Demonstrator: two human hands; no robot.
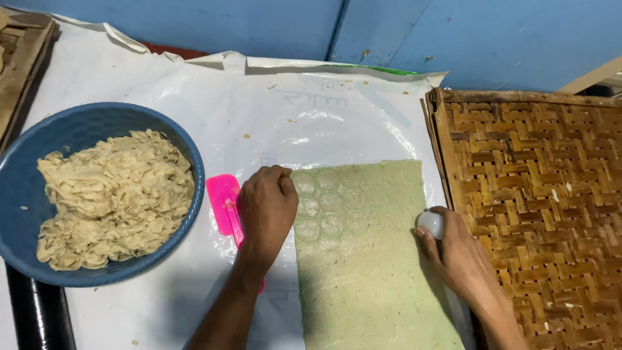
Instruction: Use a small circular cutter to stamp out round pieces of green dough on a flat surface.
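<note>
- Left hand (267, 206) curled loosely, knuckles bent, fingertips pressing down at the left edge of a pale green dough sheet (363, 272); nothing gripped.
- Right hand (453, 249) closed around a small white round cutter (430, 223), held at the right edge of the same sheet, just in front of the fingers.
- Dough sheet spread flat between the two hands, reaching from beyond the knuckles back toward the wrists and past them.
- Rows of circle imprints (337, 201) stamped across the far part of the sheet, between the left hand and the cutter; nearer part smooth.
- Pink plastic scraper (223, 204) lying just left of the left hand, partly hidden under the wrist.
- Blue bowl (26, 194) well to the left of the left hand, heaped with beige dough scraps (116, 194).
- Woven bamboo tray (544, 207) just right of the right hand, its wooden rim close beside the cutter.
- White plastic sheet (291, 110) covering the tabletop under both hands.
</note>
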